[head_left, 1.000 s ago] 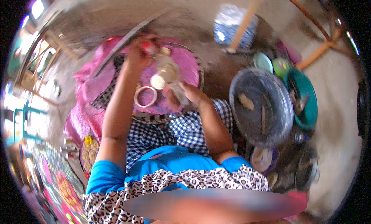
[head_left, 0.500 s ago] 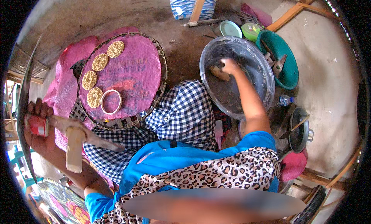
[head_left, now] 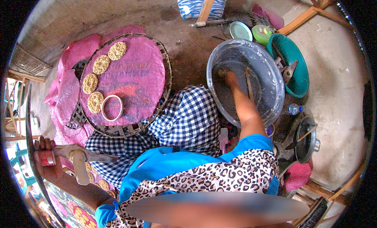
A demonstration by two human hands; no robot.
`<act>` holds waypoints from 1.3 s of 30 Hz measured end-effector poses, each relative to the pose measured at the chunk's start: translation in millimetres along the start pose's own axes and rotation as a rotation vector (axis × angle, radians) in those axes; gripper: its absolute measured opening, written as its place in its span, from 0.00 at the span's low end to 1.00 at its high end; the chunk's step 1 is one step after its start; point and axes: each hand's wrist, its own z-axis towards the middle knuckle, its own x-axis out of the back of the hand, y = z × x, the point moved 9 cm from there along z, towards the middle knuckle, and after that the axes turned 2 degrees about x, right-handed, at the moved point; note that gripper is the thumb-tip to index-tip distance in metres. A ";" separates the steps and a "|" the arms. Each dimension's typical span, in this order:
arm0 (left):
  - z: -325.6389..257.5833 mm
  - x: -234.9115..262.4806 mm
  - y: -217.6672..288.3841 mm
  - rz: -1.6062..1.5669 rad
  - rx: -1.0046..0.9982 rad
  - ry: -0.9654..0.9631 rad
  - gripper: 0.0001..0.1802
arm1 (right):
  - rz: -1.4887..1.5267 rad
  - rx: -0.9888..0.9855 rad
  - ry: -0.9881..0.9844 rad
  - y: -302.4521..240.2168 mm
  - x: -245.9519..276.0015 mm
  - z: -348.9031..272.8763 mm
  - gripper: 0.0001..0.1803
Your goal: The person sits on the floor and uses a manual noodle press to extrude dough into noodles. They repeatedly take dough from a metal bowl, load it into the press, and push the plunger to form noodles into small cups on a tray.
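Observation:
My left hand (head_left: pixel 44 144) is closed around a wooden tool (head_left: pixel 84 152) with a pale block on it and a red tin can (head_left: pixel 47 158) at the grip, held off to the left. My right hand (head_left: pixel 225 75) reaches down inside a wide grey basin (head_left: pixel 212 57); its fingers are dark and blurred, so what they hold, if anything, is unclear. Beside that arm, a narrow brown stick-like piece (head_left: pixel 249 84) leans in the basin. Several round lacy yellow cakes (head_left: pixel 90 83) lie in a curve on a pink sack (head_left: pixel 135 82) over a woven tray, next to a pale ring (head_left: pixel 112 108).
Behind and right of the basin stand a green tub (head_left: pixel 300 80) with tools in it, a light blue lid (head_left: pixel 240 30) and a lime container (head_left: pixel 261 33). A bottle (head_left: pixel 293 109) and a dark pan (head_left: pixel 305 138) sit at the right. A long dark curved strip (head_left: pixel 30 133) rises at far left.
My right hand has gone lower and deeper into the basin; the brown shell-like piece it held no longer shows in it. My left hand and the wooden tool have dropped lower in view.

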 end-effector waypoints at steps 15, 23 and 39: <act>-6.8 19.9 0.9 0.043 -0.035 0.130 0.19 | 0.129 0.091 0.188 7.8 1.7 1.9 0.23; -1.2 18.3 -9.5 -0.033 -0.014 -0.037 0.20 | 1.192 -0.245 0.309 65.0 -0.1 10.1 0.21; -17.3 52.0 4.6 -0.016 -0.086 0.108 0.21 | 1.553 -0.260 -0.101 -9.9 42.6 -13.1 0.15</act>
